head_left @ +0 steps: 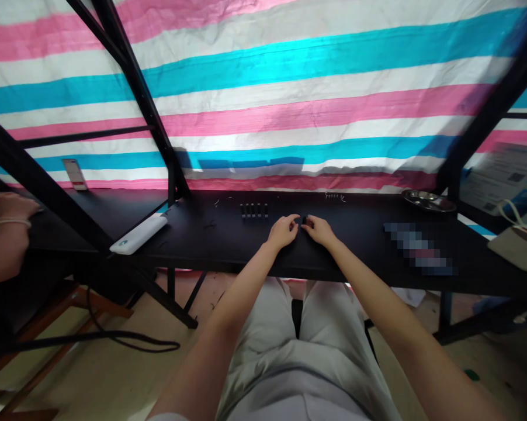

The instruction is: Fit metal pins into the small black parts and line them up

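a black tabletop [219, 248] is carrying five small dark pieces [253, 211] left of the fingers [294, 220]; a white oblong case [139, 235] is lying farther left, while a pixelated item [419, 248] and a round metal dish [429, 200] are resting rightward.

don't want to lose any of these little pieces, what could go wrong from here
The right hand seems to hold a dark piece by the fingertips; if it slips, it may be hard to spot on the black table.

The left hand is close to the row of pieces, so a sideways brush could scatter them.

The small white bits lie loose near the back edge, where a knock might push them off.
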Demonstrator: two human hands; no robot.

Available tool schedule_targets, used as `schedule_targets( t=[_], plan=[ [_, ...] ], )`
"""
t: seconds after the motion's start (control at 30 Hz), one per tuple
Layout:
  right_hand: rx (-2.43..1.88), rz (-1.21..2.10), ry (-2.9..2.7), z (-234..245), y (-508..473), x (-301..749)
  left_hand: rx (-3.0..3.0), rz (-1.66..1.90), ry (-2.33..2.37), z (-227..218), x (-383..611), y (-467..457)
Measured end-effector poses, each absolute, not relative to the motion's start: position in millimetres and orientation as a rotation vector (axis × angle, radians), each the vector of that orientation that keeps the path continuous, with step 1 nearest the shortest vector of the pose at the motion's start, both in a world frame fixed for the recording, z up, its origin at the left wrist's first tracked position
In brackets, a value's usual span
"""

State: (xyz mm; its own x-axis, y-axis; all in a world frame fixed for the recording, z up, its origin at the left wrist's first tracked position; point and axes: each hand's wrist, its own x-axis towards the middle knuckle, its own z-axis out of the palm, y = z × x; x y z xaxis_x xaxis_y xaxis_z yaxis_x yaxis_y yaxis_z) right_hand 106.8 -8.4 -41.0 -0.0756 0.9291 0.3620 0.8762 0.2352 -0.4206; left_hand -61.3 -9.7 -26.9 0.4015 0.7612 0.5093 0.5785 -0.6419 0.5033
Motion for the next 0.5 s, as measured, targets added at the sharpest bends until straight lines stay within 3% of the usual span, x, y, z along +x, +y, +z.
schedule_targets(
  t=[0.2,0.5],
  plan=[
    [-1.424,0.151,-2.076,-39,-22,94,2.463,1.06,1.095,-27,-62,-7],
    [-1.535,0.109,-2.047,-32,-26,94,2.373,1.263,1.105,-25,-61,-8]
  ],
)
